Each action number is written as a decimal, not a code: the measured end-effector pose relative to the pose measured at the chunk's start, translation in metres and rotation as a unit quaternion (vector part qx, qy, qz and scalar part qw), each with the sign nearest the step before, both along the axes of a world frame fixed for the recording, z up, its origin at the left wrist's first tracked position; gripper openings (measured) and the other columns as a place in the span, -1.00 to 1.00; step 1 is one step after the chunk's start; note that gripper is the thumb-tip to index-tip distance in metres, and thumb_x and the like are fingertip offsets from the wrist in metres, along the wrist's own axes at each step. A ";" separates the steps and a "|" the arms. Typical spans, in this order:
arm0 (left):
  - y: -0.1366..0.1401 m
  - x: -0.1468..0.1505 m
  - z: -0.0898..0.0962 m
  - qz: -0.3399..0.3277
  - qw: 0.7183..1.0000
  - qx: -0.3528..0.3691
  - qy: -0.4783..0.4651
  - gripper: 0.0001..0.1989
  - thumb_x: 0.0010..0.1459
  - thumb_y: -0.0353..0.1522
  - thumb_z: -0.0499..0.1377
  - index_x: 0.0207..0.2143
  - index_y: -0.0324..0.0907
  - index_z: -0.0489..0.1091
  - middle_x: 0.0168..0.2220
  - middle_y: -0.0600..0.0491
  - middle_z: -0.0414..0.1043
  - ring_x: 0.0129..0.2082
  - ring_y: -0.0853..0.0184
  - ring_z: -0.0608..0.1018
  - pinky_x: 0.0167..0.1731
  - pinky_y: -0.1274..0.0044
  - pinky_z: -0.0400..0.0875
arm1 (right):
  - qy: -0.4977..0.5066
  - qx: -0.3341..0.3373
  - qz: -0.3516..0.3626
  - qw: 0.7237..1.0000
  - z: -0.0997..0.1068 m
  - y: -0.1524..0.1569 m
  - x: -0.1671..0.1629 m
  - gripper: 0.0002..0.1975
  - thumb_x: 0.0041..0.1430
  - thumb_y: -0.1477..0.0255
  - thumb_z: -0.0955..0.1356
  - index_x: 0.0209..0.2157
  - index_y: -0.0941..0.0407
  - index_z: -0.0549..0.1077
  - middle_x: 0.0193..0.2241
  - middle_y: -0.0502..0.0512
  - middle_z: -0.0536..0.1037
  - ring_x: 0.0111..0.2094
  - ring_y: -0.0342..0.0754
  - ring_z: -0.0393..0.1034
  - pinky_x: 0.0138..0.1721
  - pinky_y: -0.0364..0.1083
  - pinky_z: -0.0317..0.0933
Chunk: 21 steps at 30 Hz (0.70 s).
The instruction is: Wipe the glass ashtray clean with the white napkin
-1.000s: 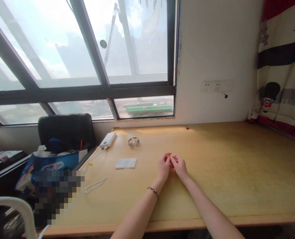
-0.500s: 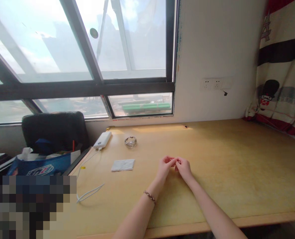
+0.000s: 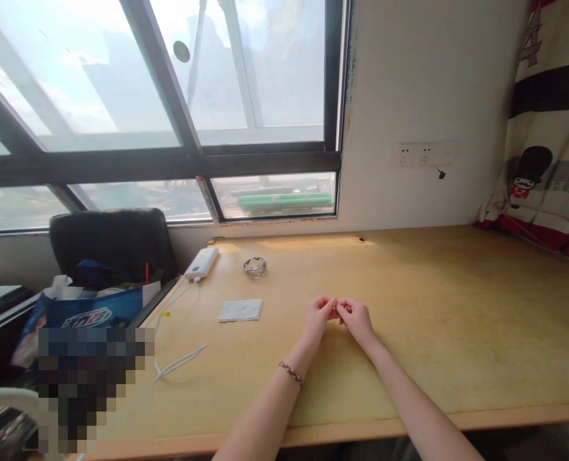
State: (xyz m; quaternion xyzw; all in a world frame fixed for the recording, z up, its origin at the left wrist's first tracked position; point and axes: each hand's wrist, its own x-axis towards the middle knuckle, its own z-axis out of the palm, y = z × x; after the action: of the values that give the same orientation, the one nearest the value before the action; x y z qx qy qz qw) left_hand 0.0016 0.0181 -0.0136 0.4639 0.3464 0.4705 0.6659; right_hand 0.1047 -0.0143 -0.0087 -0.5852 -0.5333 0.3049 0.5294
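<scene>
Your left hand (image 3: pixel 317 316) and right hand (image 3: pixel 359 318) meet at the fingertips above the desk (image 3: pixel 457 320), fingers curled inward, and I cannot tell whether they are closed on something small, since the fingers themselves hide what may lie between them. Of the loose things, the folded tissue (image 3: pixel 240 310) lies nearest your hands, flat on the desk to the left of your left hand and apart from it. Beyond the tissue sits a silvery ring (image 3: pixel 255 268), with the power bank (image 3: pixel 201 263) farther left near the desk's edge, its white cable (image 3: pixel 181 365) looping toward you.
</scene>
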 end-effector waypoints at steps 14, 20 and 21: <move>0.001 0.002 0.000 0.032 0.993 0.086 0.072 -0.80 -0.10 -0.28 0.12 -0.48 -0.26 0.34 -0.58 0.07 0.36 -0.55 0.42 0.43 -0.47 0.57 0.35 | 0.034 0.013 0.033 0.999 -0.002 0.002 0.006 -0.74 0.00 0.26 0.24 -0.50 0.17 0.38 -0.75 -0.07 0.30 -0.70 -0.19 0.20 -0.62 -0.21 0.12; -0.003 0.000 0.006 0.050 0.987 0.124 0.087 -0.89 -0.10 -0.40 0.07 -0.48 -0.25 0.33 -0.61 0.11 0.33 -0.57 0.44 0.42 -0.48 0.58 0.35 | 0.035 0.010 0.032 0.999 -0.005 0.004 0.006 -0.74 0.00 0.26 0.24 -0.49 0.18 0.38 -0.74 -0.06 0.31 -0.69 -0.20 0.20 -0.62 -0.22 0.12; -0.004 -0.001 0.006 0.056 0.986 0.128 0.091 -0.90 -0.11 -0.42 0.05 -0.49 -0.25 0.32 -0.62 0.12 0.32 -0.57 0.44 0.42 -0.48 0.59 0.34 | 0.031 0.010 0.030 0.999 -0.005 0.004 0.006 -0.74 0.00 0.27 0.24 -0.49 0.18 0.38 -0.74 -0.06 0.31 -0.69 -0.20 0.20 -0.62 -0.22 0.12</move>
State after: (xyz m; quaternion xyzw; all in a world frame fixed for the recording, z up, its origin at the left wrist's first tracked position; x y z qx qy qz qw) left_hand 0.0010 0.0143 -0.0072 0.5658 0.3677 0.5036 0.5395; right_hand 0.1107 -0.0102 -0.0135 -0.5538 -0.5369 0.3339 0.5419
